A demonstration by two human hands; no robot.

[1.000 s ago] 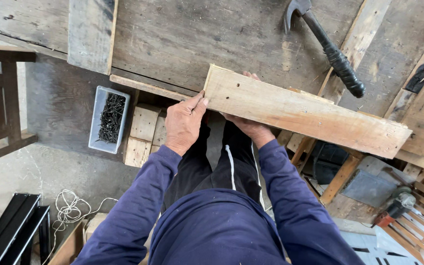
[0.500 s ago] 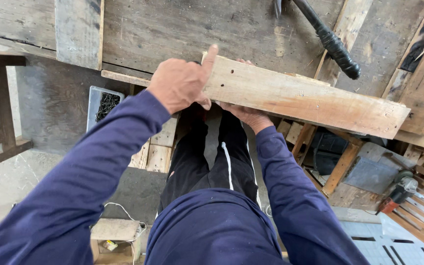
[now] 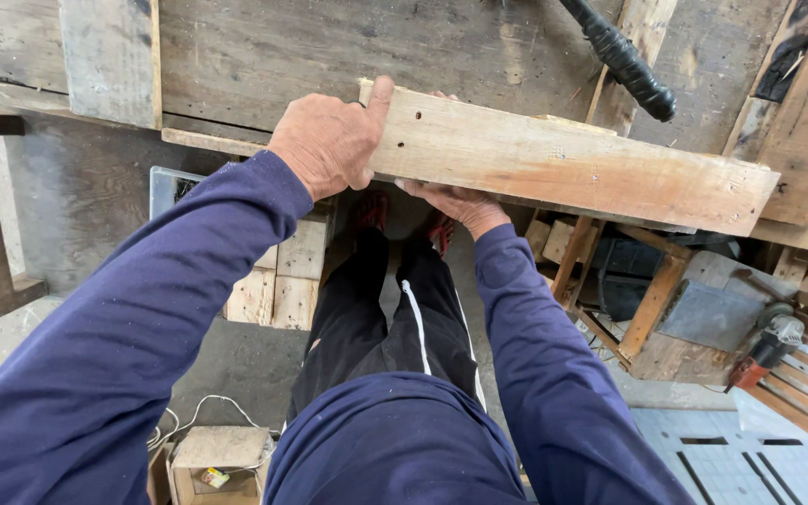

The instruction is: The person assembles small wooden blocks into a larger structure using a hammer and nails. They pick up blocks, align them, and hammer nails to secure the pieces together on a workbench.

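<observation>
Left hand [image 3: 329, 140] clamps over the near end of the pale plank [image 3: 563, 159], centre frame; right hand [image 3: 455, 201] cups it from beneath. Held by only 1 end, the plank could tip right and knock the black-wrapped handle [image 3: 624, 61] on the workbench [image 3: 264, 56].

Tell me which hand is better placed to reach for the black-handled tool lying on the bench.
Probably the right hand: it supports the plank from underneath, on the side nearer the tool handle. The left hand grips the plank's far end.
</observation>
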